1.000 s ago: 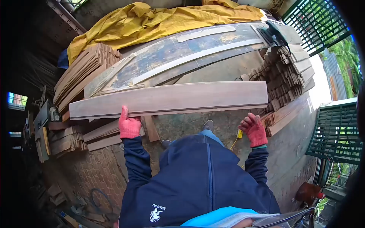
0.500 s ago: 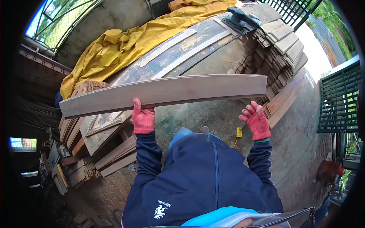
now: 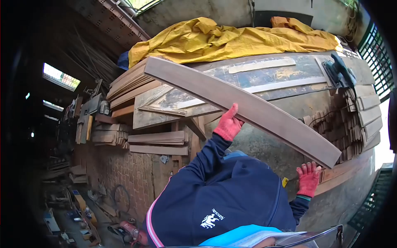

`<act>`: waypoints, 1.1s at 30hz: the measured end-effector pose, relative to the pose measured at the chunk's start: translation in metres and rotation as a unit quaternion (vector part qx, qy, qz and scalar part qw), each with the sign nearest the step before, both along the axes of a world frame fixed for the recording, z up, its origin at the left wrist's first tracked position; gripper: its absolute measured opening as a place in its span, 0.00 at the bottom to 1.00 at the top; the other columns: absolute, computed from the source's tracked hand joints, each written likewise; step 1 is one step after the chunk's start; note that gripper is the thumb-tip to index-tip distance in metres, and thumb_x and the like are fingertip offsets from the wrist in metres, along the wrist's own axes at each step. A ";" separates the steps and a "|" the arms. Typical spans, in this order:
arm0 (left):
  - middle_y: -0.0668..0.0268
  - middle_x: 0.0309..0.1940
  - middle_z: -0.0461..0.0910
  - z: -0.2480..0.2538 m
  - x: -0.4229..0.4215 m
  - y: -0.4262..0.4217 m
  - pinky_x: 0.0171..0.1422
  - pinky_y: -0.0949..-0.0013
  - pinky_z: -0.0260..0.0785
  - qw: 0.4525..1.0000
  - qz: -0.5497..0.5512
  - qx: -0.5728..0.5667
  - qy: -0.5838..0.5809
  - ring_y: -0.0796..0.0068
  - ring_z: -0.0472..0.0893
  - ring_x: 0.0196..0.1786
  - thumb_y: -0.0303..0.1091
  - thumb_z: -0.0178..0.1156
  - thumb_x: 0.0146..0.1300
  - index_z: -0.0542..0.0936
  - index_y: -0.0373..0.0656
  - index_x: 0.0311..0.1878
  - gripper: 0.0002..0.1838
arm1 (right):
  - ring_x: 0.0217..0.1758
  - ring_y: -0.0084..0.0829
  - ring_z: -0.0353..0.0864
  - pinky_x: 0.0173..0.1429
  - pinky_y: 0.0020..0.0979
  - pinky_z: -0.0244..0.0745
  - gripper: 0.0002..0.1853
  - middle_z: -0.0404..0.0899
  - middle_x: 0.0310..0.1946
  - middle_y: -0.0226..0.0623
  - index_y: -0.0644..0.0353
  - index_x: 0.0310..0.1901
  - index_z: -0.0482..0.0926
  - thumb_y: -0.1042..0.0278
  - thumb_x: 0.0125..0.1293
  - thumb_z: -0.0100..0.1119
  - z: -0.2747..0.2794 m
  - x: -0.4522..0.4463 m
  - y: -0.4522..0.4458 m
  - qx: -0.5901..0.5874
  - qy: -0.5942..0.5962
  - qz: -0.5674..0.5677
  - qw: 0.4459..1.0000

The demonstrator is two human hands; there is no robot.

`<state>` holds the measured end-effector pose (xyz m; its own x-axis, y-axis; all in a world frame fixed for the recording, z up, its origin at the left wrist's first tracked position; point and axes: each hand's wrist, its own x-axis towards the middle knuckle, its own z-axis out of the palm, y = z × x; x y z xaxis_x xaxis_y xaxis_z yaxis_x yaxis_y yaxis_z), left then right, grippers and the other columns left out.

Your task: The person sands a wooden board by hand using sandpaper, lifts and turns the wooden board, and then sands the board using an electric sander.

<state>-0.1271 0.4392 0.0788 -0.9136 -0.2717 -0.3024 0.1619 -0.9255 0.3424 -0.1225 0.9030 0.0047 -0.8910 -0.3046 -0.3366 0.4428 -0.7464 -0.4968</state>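
A long, slightly curved wooden board [image 3: 244, 106] slants across the view, its left end higher than its right. My left hand [image 3: 230, 122], in a red glove, grips the board's lower edge near the middle, thumb on its face and fingers hidden underneath. Close to the board's lower right end is my right hand [image 3: 308, 178], gloved too, with its fingers spread and fingertips by the edge; whether they touch it is unclear. Behind the board stands a worn workbench [image 3: 281, 77] with pale strips on top.
A power sander [image 3: 340, 71] rests at the bench's right end. Yellow tarp [image 3: 231, 41] lies along the back. Board stacks stand at the left [image 3: 130, 89] and right [image 3: 368, 111]. More planks [image 3: 158, 138] sit below the bench's left part.
The board has tilted, its left end rising and its right end dropping. My view has turned left. My left hand still grips the board; my right hand is lower, near its end.
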 end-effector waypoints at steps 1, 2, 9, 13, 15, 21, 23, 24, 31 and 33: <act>0.62 0.59 0.79 0.000 0.001 0.002 0.69 0.52 0.72 1.000 0.020 -0.005 0.004 0.62 0.78 0.63 0.34 0.63 0.70 0.75 0.41 0.60 0.18 | 0.52 0.40 0.80 0.55 0.54 0.81 0.25 0.80 0.49 0.34 0.52 0.59 0.75 0.41 0.74 0.50 -0.001 -0.003 -0.005 -0.005 0.004 0.020 1.000; 0.62 0.60 0.78 0.000 0.003 0.005 0.70 0.52 0.72 1.000 0.008 -0.004 0.004 0.63 0.77 0.64 0.34 0.63 0.70 0.74 0.41 0.61 0.19 | 0.53 0.41 0.81 0.55 0.55 0.80 0.27 0.81 0.50 0.35 0.53 0.58 0.76 0.39 0.73 0.51 -0.001 -0.004 -0.006 0.018 -0.009 -0.001 1.000; 0.61 0.62 0.76 -0.022 0.016 0.013 0.71 0.52 0.70 0.999 -0.003 0.018 -0.026 0.62 0.75 0.66 0.35 0.63 0.69 0.71 0.41 0.64 0.23 | 0.60 0.47 0.77 0.65 0.61 0.71 0.31 0.77 0.60 0.39 0.52 0.65 0.71 0.37 0.71 0.54 0.001 -0.031 0.003 0.046 -0.039 -0.050 0.997; 0.60 0.63 0.76 -0.020 0.024 0.013 0.72 0.52 0.70 0.999 0.007 0.022 -0.036 0.61 0.75 0.66 0.34 0.64 0.69 0.71 0.40 0.64 0.23 | 0.66 0.49 0.71 0.69 0.61 0.66 0.35 0.71 0.67 0.42 0.54 0.68 0.67 0.38 0.69 0.58 0.006 -0.035 -0.003 0.026 -0.103 -0.091 0.990; 0.60 0.63 0.76 -0.020 0.028 0.013 0.72 0.51 0.70 0.999 0.001 0.026 -0.032 0.61 0.75 0.66 0.34 0.64 0.69 0.71 0.40 0.64 0.23 | 0.66 0.49 0.71 0.68 0.62 0.66 0.36 0.71 0.67 0.42 0.55 0.68 0.67 0.38 0.68 0.58 0.004 -0.037 -0.006 0.027 -0.102 -0.092 0.990; 0.59 0.62 0.76 -0.017 0.039 0.013 0.71 0.50 0.71 1.000 0.018 0.012 -0.015 0.60 0.76 0.66 0.34 0.63 0.69 0.71 0.40 0.64 0.23 | 0.68 0.49 0.70 0.68 0.62 0.66 0.37 0.69 0.69 0.42 0.54 0.70 0.65 0.36 0.69 0.56 0.000 -0.042 -0.007 0.048 -0.138 -0.105 0.984; 0.58 0.62 0.76 -0.018 0.043 0.013 0.71 0.49 0.71 0.999 0.027 0.009 -0.020 0.59 0.76 0.66 0.35 0.63 0.70 0.71 0.40 0.64 0.23 | 0.70 0.50 0.68 0.67 0.65 0.66 0.38 0.65 0.71 0.40 0.51 0.72 0.63 0.36 0.68 0.56 -0.021 -0.049 0.015 0.092 -0.121 -0.123 0.981; 0.58 0.62 0.76 -0.019 0.046 0.012 0.70 0.49 0.71 0.999 0.032 0.007 -0.025 0.59 0.76 0.65 0.35 0.62 0.70 0.71 0.39 0.64 0.22 | 0.70 0.51 0.67 0.67 0.65 0.67 0.39 0.64 0.72 0.39 0.50 0.73 0.62 0.35 0.68 0.56 -0.024 -0.049 0.021 0.107 -0.116 -0.128 0.979; 0.56 0.61 0.77 -0.024 0.062 0.008 0.70 0.47 0.71 0.997 0.044 0.014 -0.055 0.56 0.77 0.64 0.37 0.61 0.71 0.71 0.38 0.63 0.22 | 0.72 0.51 0.66 0.66 0.63 0.70 0.38 0.63 0.73 0.42 0.51 0.74 0.62 0.38 0.69 0.56 -0.028 -0.062 0.057 0.123 -0.085 -0.186 0.971; 0.55 0.62 0.76 -0.029 0.063 0.006 0.71 0.47 0.70 0.996 0.048 0.025 -0.069 0.56 0.76 0.66 0.37 0.62 0.71 0.71 0.37 0.63 0.23 | 0.71 0.50 0.68 0.69 0.61 0.69 0.36 0.65 0.72 0.43 0.53 0.73 0.63 0.41 0.70 0.57 -0.015 -0.065 0.051 0.102 -0.122 -0.207 0.965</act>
<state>-0.0642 0.4455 0.0498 -0.8326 -0.3381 -0.4388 0.2059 -0.9242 0.3215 -0.1879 0.9535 -0.0103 -0.8087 0.1544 -0.5677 0.2508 -0.7824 -0.5700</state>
